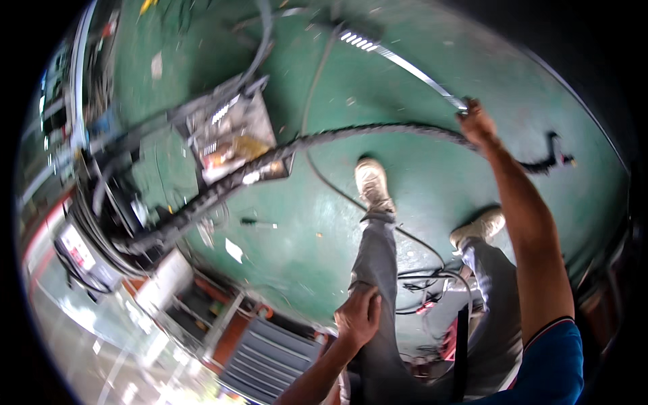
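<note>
My right hand (478,123) reaches out at the upper right, its fingers wrapped round the near end of a long shiny metal bar (418,73). The bar slants up and left over the floor and ends in a dark, blurred part with bright stripes, whose kind I cannot make out. Below that hand, a thick black corrugated cable sleeve (378,128) arches across the floor. My left hand (358,314) is closed with curled fingers against the left knee of my grey trousers (374,260). Whether it grips cloth or something else is hidden.
On the green floor, a tray (280,169) of mixed parts lies under the cable sleeve. A thin grey cable (331,185) runs past my left shoe (372,182). Coiled dark cables (432,277) lie between my legs. A grey ribbed panel (270,358) stands lower left.
</note>
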### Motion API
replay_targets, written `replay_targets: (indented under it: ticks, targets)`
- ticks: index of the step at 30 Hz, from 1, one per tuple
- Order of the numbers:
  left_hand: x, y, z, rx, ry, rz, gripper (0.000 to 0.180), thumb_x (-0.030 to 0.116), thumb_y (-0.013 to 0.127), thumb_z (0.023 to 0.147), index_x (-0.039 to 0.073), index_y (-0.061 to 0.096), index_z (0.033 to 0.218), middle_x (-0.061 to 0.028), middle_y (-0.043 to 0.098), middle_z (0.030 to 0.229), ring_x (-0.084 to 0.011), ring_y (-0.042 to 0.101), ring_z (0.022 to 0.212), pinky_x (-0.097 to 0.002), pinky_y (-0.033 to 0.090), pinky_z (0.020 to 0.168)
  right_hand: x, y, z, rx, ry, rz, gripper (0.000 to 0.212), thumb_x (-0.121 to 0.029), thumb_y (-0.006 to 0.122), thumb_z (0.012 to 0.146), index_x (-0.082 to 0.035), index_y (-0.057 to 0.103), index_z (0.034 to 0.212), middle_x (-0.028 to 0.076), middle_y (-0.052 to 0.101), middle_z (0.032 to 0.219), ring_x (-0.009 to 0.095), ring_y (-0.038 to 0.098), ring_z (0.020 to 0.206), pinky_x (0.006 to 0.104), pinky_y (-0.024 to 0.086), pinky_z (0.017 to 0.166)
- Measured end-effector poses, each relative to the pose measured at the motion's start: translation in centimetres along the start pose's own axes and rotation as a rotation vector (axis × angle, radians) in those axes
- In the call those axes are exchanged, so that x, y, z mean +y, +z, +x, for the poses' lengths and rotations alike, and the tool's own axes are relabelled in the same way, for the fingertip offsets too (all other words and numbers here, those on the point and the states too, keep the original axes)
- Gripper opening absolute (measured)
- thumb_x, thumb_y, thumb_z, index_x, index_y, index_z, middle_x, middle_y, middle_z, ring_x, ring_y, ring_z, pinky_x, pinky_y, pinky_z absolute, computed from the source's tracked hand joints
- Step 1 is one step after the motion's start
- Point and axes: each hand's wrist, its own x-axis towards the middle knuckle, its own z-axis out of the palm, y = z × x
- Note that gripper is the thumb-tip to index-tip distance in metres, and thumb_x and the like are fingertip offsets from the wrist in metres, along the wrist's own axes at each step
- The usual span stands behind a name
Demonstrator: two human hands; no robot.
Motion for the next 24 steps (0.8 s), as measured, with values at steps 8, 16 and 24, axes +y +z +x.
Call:
replay_targets:
  ticks: [8,16,24]
  targets:
    - [-6.5,-4.9,2.3,0.112,-0.020,-0.089,0.022,0.005,0.073,0.081,0.004,0.067,0.102,-0.0098,0.071,0.086,-0.0263,0.070,0.069,-0.0333,0.054,0.058,-7.2,9.6,14.5,0.137,-0.116,-0.213,0.045,-0.034,0.056,0.095,-0.008,0.050,0.131,0.021,0.060,0.126,0.039,0.059,0.115,0.0491,0.051,0.092]
    - [-6.4,-3.9,1.5,0.020,-0.012,-0.061,0.024,0.015,0.068,0.084,0.009,0.065,0.107,-0.0089,0.065,0.087,-0.0300,0.066,0.073,-0.0415,0.053,0.058,-14.9,1.6,-0.6,0.038,0.156,0.110,0.057,-0.062,0.058,0.087,-0.009,0.072,0.103,0.023,0.068,0.106,0.045,0.063,0.103,0.0512,0.051,0.085]
    - [-2.4,-4.3,4.8,0.085,0.274,-0.027,0.082,0.014,0.076,0.075,0.003,0.036,0.146,-0.0201,0.046,0.141,-0.0359,0.042,0.133,-0.0497,0.035,0.111,-10.4,-17.4,-27.2,-0.157,-0.050,-0.283,0.039,-0.044,0.069,0.087,-0.006,0.062,0.081,0.019,0.066,0.073,0.045,0.065,0.074,0.0546,0.048,0.066]
